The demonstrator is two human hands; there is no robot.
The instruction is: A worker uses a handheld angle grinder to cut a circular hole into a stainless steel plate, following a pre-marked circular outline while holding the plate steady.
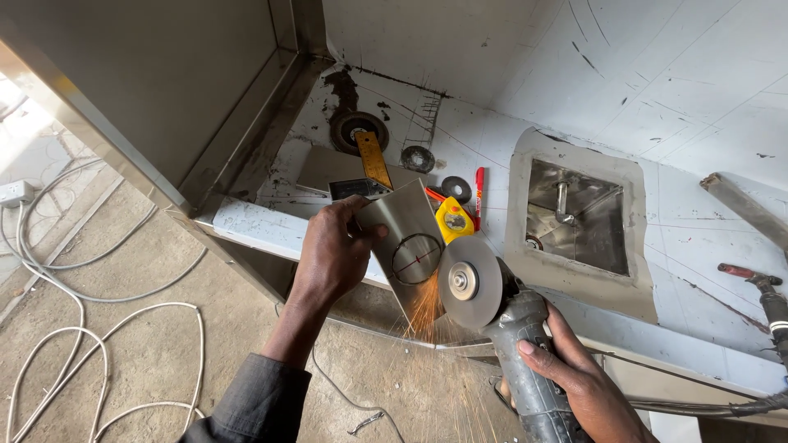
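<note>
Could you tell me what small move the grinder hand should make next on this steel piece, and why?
Probably ease the grinder disc along the marked circle. Sparks fly only at the plate's lower edge beside the circle, while the left hand grips the opposite edge.

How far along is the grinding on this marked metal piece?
Done: a circle is drawn on the steel plate. In hand: the left hand steadies the plate while the right hand runs the angle grinder, sparks at the plate's lower edge. Left: the circle looks uncut.
</note>
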